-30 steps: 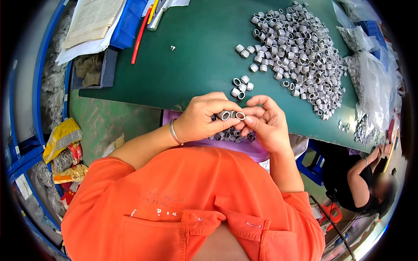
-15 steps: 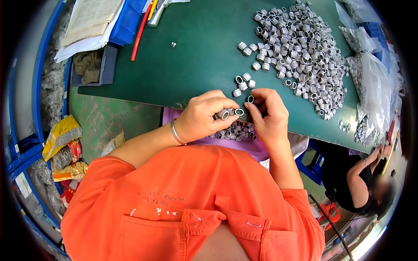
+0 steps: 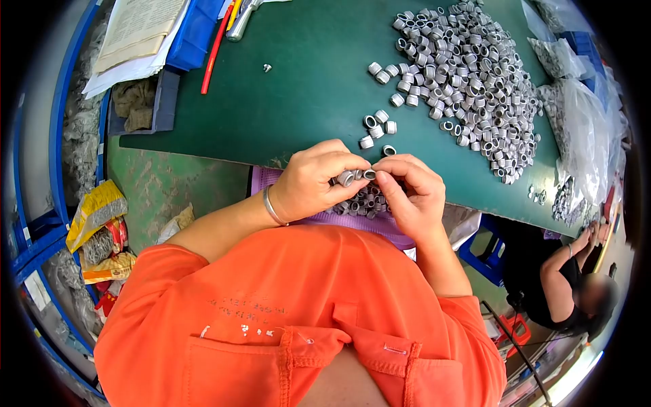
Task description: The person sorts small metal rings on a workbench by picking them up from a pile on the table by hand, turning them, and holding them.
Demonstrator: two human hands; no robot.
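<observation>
So the person's left hand (image 3: pixel 315 178) is curled in with thumb and fingers closed on a short row of metal rings (image 3: pixel 346 178), open ends showing. There's a metal bangle (image 3: pixel 272 207) on that wrist. Right hand (image 3: pixel 415 193) is partly closed, thumb and fingertips right up at the end ring (image 3: pixel 369 174) of that row, though honestly I can't tell if it's actually gripping it or just touching. Both hands are almost meeting, just past the near edge of the green surface (image 3: pixel 271 88).

Right below them is a purple tray (image 3: pixel 399 235) with a bunch more of the same rings (image 3: pixel 369 201) in it. On the surface just beyond the hands there's a small cluster of loose rings (image 3: pixel 376 131), plus one lone ring (image 3: pixel 388 150) sitting near it on the hands' side. Then a massive heap of rings (image 3: pixel 468 81) further off to the right, with clear plastic bags (image 3: pixel 586 139) beside it.

Over on the left: a red pencil (image 3: pixel 215 57), a tiny metal bit (image 3: pixel 267 68), papers (image 3: pixel 139 34) by a blue bin (image 3: pixel 194 37), and a grey bin (image 3: pixel 166 102) with cloth (image 3: pixel 134 102) stuffed inside. Off to the right a co-worker in black (image 3: pixel 549 288) has both hands near the table edge
</observation>
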